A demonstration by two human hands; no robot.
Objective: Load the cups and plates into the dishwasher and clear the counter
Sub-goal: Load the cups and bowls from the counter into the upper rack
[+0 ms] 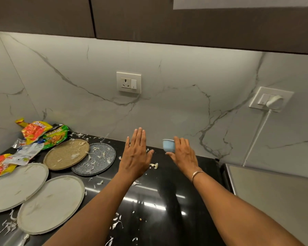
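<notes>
My right hand point(183, 153) holds a small light-blue cup point(169, 145) above the black counter point(167, 201), thumb under it and fingers round its side. To its left, my left hand point(135, 153) hovers flat with straight fingers and holds nothing. Left of the hands lie a speckled blue-grey plate point(94, 159) and a tan plate point(66, 153), both strewn with white peel scraps. Two larger pale grey plates point(16, 187) point(52, 203) lie nearer the front left.
Crumpled snack wrappers point(41, 134) pile up in the back left corner. White peel scraps point(154, 165) are scattered over the counter. A wall socket point(128, 82) sits on the marble backsplash; a plugged-in white cord point(256, 134) runs down at right, beside a grey surface point(274, 192).
</notes>
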